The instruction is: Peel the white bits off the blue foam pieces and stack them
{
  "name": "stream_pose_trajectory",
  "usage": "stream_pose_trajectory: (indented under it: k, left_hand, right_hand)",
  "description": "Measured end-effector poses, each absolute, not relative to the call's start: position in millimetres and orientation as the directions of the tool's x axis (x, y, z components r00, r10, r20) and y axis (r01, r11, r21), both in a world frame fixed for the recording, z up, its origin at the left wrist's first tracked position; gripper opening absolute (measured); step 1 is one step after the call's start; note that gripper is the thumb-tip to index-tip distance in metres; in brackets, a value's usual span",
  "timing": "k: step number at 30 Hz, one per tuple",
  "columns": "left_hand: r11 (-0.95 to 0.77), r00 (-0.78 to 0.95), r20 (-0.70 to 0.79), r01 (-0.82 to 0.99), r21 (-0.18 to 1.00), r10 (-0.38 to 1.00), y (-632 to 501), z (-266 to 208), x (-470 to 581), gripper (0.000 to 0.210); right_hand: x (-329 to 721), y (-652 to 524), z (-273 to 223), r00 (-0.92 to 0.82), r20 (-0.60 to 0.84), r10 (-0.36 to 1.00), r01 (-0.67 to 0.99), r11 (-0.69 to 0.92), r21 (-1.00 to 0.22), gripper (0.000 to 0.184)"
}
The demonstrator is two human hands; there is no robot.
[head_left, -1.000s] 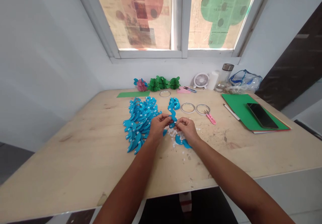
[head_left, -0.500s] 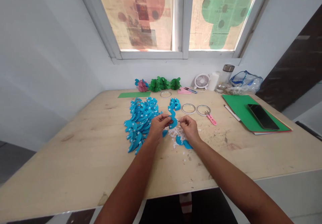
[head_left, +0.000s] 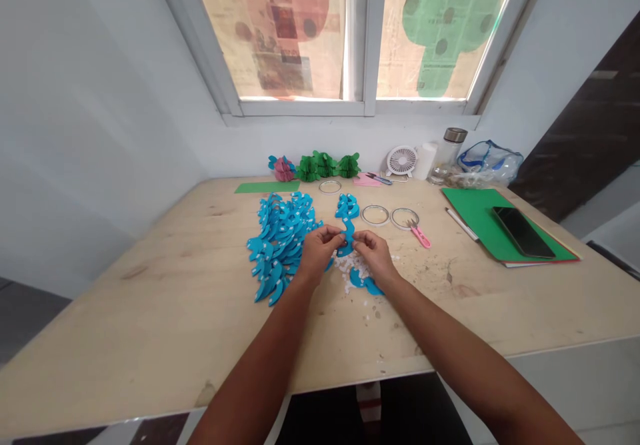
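Between my hands is a curvy blue paper cutout (head_left: pixel 349 230) with small white squares on it. My left hand (head_left: pixel 319 248) pinches its left edge, and the fingers of my right hand (head_left: pixel 373 252) are closed on its right edge. A big heap of similar blue cutouts (head_left: pixel 283 232) lies just left of my left hand. Behind the held piece sits a smaller blue stack (head_left: pixel 347 205). Small white paper scraps (head_left: pixel 345 268) are scattered under my hands, with more blue pieces (head_left: pixel 367 282) beside my right wrist.
Rolls of tape (head_left: pixel 375 215) and pink-handled snips (head_left: pixel 419 234) lie to the right. Farther right, a phone (head_left: pixel 523 232) rests on green sheets (head_left: pixel 465 208) beside a pen (head_left: pixel 461 224). Green paper shapes (head_left: pixel 325 164), a small fan (head_left: pixel 401 161) and a bottle (head_left: pixel 450 152) stand along the wall.
My right hand has come left onto the blue cutout, which it was just apart from before. The cutout has shifted slightly right and turned more upright.
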State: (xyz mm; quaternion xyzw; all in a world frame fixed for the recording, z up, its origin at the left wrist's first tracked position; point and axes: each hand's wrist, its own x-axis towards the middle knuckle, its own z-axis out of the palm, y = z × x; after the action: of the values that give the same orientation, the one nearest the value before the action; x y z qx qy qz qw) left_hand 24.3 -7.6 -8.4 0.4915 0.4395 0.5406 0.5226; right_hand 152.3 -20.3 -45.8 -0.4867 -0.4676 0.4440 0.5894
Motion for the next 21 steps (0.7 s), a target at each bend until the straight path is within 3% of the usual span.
stream_pose_trajectory:
  k: [21]
  left_hand:
    - [-0.354, 0.176, 0.323, 0.194, 0.915, 0.93, -13.6, -4.1, 29.5, 0.006]
  right_hand:
    - [152.5, -22.3, -44.0, 0.184, 0.106, 0.977, -0.023, 0.112, -0.993, 0.007]
